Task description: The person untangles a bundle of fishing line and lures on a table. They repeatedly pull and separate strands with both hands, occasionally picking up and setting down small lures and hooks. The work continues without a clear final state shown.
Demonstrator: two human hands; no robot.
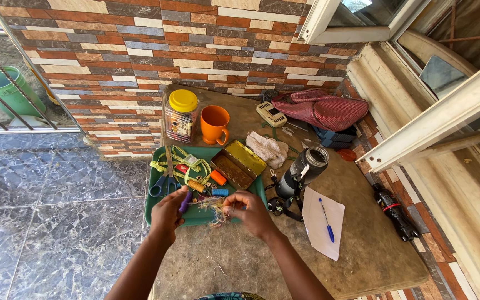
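Over the tray's (154, 214) near edge, my left hand (168, 214) pinches a purple spool (185, 201) while my right hand (250, 211) grips the thread tangle (215, 206) between them, keeping loose ends above the tray.

Green tray (156, 208), orange mug (214, 124), yellow-lid jar (182, 115), red bag (323, 110).

Bright daylight fills the scene, strongest on the pale beams (445, 116) well to the right of the right hand (251, 214), where it glares. Shadows are soft beneath both hands. Straight lines bow toward the edges; focus is sharp.
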